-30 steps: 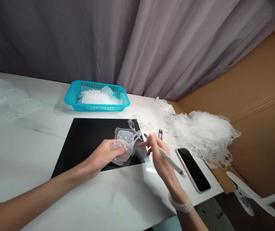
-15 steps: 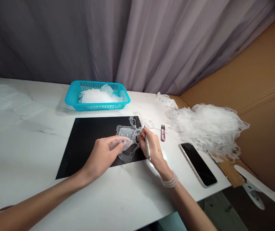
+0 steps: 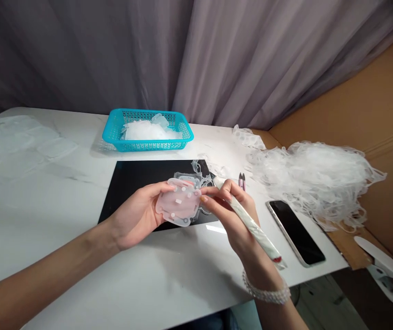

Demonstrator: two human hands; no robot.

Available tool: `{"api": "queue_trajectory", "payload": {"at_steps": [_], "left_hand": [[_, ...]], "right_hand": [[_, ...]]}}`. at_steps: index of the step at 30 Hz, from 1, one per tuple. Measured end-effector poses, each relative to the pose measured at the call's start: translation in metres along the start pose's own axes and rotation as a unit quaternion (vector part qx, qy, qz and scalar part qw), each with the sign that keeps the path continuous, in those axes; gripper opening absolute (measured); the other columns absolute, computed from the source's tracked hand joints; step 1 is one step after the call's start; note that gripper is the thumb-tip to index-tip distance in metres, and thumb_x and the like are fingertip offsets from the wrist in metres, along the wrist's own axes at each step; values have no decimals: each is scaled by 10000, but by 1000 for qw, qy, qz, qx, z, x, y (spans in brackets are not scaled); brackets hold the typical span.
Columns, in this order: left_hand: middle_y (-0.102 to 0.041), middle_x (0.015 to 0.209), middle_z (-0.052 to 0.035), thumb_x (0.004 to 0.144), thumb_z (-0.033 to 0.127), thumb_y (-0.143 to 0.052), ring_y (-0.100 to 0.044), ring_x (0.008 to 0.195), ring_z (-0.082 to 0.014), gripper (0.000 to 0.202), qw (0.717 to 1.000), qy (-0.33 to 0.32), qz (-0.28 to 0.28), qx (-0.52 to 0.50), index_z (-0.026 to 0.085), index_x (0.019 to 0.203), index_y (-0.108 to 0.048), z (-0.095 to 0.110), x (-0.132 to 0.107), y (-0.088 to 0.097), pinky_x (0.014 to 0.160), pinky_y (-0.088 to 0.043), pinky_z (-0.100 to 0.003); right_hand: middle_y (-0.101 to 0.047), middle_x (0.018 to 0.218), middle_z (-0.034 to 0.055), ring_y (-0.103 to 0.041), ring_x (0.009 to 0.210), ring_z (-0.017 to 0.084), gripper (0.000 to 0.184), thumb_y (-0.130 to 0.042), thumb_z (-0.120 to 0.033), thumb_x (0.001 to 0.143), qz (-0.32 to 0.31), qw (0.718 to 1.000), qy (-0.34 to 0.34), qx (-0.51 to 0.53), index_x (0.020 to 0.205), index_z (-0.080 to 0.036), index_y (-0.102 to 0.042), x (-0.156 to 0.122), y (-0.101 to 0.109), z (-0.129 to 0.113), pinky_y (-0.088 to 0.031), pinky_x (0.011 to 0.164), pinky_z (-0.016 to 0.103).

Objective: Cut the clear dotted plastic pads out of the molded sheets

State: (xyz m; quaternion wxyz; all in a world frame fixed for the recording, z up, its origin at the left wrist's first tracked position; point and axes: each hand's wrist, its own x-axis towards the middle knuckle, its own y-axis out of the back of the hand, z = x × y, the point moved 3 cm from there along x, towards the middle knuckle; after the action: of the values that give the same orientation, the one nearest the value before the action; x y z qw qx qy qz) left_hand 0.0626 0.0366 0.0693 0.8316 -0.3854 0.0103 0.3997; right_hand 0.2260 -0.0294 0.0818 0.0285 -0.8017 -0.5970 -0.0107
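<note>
Makeshift handwork station in curtained corner; whether home or small workshop, view does not settle. Gray drapes (image 3: 130, 55) hang in folds behind white marble-patterned table (image 3: 168, 270); brown cardboard (image 3: 354, 114) stands along right side. Signs of bench work: black mat (image 3: 134, 176), snips (image 3: 244, 178), pale-handled tool (image 3: 256, 231) in hand, turquoise perforated basket (image 3: 151, 145) holding translucent pieces (image 3: 148, 131), tangled heap of stringy plastic scraps (image 3: 313, 183) at right. Personal touch: smartphone (image 3: 296, 233) lies beside heap, near table's edge.
</note>
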Motion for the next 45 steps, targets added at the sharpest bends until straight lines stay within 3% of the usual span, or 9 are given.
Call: {"api": "queue_trajectory", "payload": {"at_steps": [6,12,19,29,32,38,41,43,45], "left_hand": [[-723,1090,-106,896,206,-545,-676,979,-233,266,1000,22,-9,-17,143,1052,-752,0,-2,0,774,-584,-308],[-724,1125,-124,914,233,-520,-686,1011,-241,308,999,30,-24,-34,117,1113,-724,0,-4,-1,768,-578,-289],[-696,1196,-176,928,232,-476,-681,1082,-276,394,997,63,-18,-50,53,1237,-641,2,-8,-6,841,-588,-340],[-716,1130,-165,934,205,-449,-694,1029,-270,340,996,62,-17,-69,59,1153,-663,3,-9,-10,829,-592,-372],[-700,1166,-188,933,220,-446,-674,1082,-294,370,996,67,-25,-61,48,1199,-638,2,-9,-11,910,-563,-426],[-601,1348,-180,957,405,-483,-587,1245,-315,525,991,47,85,-90,161,1422,-486,-9,-7,0,1061,-457,-516],[-588,1354,-229,983,517,-387,-591,1240,-342,625,987,89,37,-130,89,1429,-479,-16,-7,-2,1087,-421,-534],[-587,1362,-239,1002,531,-308,-581,1253,-346,663,984,93,-9,-151,44,1406,-504,-16,-7,-5,1112,-393,-528],[-584,1375,-234,1007,533,-283,-564,1278,-350,676,983,87,-26,-162,35,1398,-518,-15,-8,-7,1122,-382,-524]], "right_hand": [[-761,834,41,-645,754,167,445,-764,-213,753,22,999,0,27,665,-230,-329,-1,0,0,-481,685,305],[-743,828,16,-642,737,156,428,-774,-216,775,4,998,-5,67,715,-234,-350,-2,2,7,-497,706,306],[-718,817,-1,-582,638,118,449,-780,-224,774,-8,996,-29,81,716,-234,-335,-2,8,15,-492,661,279],[-731,831,6,-593,604,109,462,-804,-216,744,3,991,-57,121,700,-228,-345,-1,7,14,-502,556,240],[-722,806,0,-608,615,115,454,-805,-206,728,14,991,-55,120,694,-229,-353,-1,7,11,-523,541,233],[-758,878,12,-687,689,141,425,-770,-188,792,105,991,65,46,703,-239,-358,-14,7,-1,-583,646,273],[-767,874,44,-724,803,191,434,-753,-207,830,35,997,67,-27,668,-238,-352,-22,-3,-4,-591,662,292],[-767,853,59,-725,766,195,437,-727,-232,864,-4,998,58,-33,652,-235,-345,-26,-6,-4,-577,601,282],[-769,850,62,-714,701,182,433,-698,-248,897,15,998,66,2,655,-230,-339,-26,-1,-6,-544,530,260]]}}
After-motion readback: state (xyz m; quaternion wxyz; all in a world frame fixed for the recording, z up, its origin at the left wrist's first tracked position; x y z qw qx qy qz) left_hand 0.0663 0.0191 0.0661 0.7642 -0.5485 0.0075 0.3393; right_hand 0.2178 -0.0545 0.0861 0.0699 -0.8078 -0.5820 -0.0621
